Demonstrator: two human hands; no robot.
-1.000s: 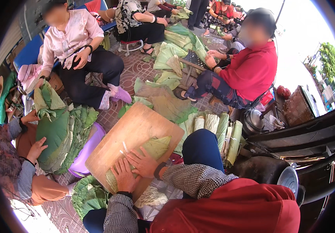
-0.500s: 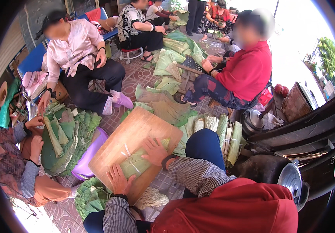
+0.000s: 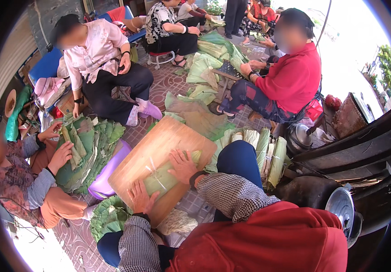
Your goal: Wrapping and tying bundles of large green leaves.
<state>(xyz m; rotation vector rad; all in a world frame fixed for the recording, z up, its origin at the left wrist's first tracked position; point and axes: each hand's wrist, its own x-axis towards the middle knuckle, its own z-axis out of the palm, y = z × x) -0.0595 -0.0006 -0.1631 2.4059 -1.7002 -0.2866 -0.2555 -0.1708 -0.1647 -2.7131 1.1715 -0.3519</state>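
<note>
Across my lap lies a wooden board (image 3: pixel 159 140) with a flat, leaf-wrapped bundle (image 3: pixel 161 180) on it. Thin white string crosses the bundle near its middle and is tied there. My left hand (image 3: pixel 142 196) lies flat at the bundle's lower left end, fingers stretched out. At the other end my right hand (image 3: pixel 182 167) rests with its fingers spread, touching the pale green wrapping. Neither hand grips anything.
Left of the board are a purple basin (image 3: pixel 114 170) and stacked large green leaves (image 3: pixel 96 143), with co-workers' hands beside them. Folded leaves (image 3: pixel 109 217) and pale fibre strips (image 3: pixel 177 222) lie low. Wrapped bundles (image 3: pixel 274 163) and a lidded pot (image 3: pixel 342 209) stand right.
My view has shifted slightly, while my hands keep their places on the bundle. At the left, the co-worker's hands have moved over the leaf stack, and the other person's hand has drawn back from it.
</note>
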